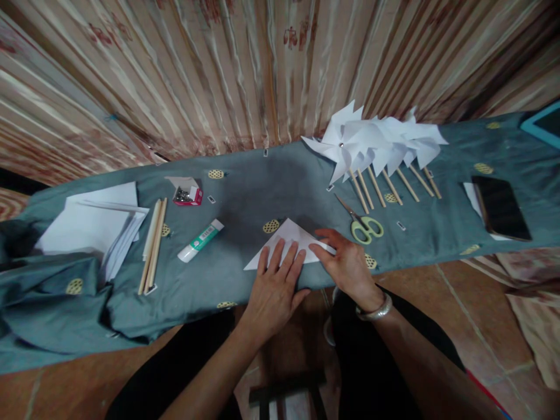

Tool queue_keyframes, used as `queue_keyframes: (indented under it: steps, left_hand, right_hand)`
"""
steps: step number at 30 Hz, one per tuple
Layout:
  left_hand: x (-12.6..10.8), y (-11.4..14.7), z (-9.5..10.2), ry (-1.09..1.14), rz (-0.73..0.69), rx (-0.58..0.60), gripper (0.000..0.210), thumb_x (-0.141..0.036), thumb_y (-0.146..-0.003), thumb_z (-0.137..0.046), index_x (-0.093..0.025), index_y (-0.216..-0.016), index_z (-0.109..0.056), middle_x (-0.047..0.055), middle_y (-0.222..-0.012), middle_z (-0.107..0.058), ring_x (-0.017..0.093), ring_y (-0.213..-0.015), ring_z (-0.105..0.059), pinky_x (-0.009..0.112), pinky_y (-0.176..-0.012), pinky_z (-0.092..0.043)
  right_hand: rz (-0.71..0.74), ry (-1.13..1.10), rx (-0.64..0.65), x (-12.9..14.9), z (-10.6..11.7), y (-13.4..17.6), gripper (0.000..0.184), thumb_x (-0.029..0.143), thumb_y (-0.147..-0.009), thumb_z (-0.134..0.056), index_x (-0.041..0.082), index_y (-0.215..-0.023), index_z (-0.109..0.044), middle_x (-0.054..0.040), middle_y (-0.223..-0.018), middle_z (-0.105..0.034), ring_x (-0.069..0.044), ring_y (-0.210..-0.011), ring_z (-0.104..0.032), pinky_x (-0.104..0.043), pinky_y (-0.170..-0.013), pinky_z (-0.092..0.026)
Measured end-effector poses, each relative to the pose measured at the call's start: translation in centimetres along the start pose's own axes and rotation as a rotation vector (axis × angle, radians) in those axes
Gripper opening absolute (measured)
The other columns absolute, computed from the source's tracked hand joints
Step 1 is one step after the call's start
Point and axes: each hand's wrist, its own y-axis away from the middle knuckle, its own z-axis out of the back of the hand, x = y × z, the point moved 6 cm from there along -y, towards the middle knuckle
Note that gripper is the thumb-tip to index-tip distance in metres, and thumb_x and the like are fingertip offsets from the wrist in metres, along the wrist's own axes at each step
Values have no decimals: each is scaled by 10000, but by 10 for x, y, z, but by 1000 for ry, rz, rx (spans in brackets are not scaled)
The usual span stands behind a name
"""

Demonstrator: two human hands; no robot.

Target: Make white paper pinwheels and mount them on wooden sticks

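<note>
A white sheet of paper (pixel 286 232), folded into a triangle, lies near the front edge of the cloth-covered table. My left hand (pixel 276 283) rests flat on it with the fingers spread. At the triangle's right corner, my right hand (pixel 350 262) has closed its thumb and fingers on the paper. Just beyond that hand lie scissors with light green handles (pixel 366 228), blades partly apart. To the left of the paper is a white and green glue stick (pixel 201 240).
Several white paper pinwheels (pixel 376 140) on sticks lie at the back right. A phone (pixel 501 207) rests at the right. On the left are wooden sticks (pixel 153 248), a small open box of metal pins (pixel 187 192) and a stack of white paper (pixel 94 219). A curtain (pixel 245 76) hangs behind.
</note>
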Motion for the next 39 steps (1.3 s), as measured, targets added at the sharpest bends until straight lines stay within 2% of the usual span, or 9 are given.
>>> queue_keyframes:
  steps: [27, 39]
  left_hand:
    - [0, -2, -3, -34, -1, 33, 689, -523, -926, -515, -135, -1477, -372, 145, -1566, -378, 395, -1455, -286, 605, -1160, -267]
    - [-1, -3, -6, -58, 12, 65, 727, -534, -918, -522, -109, -1485, -365, 157, -1561, -382, 396, -1457, -279, 605, -1165, -252]
  right_hand:
    - [-2, 42, -1, 4, 0, -1, 262, 323, -851, -649, 193, -1074, -695, -87, -922, -782, -278, -835, -747, -369, -739, -562]
    - [144, 58, -20, 11, 0, 12, 446, 387, -858, -658, 139, -1226, -614, -142, -1075, -724, -307, -1015, -667, -447, -886, -548]
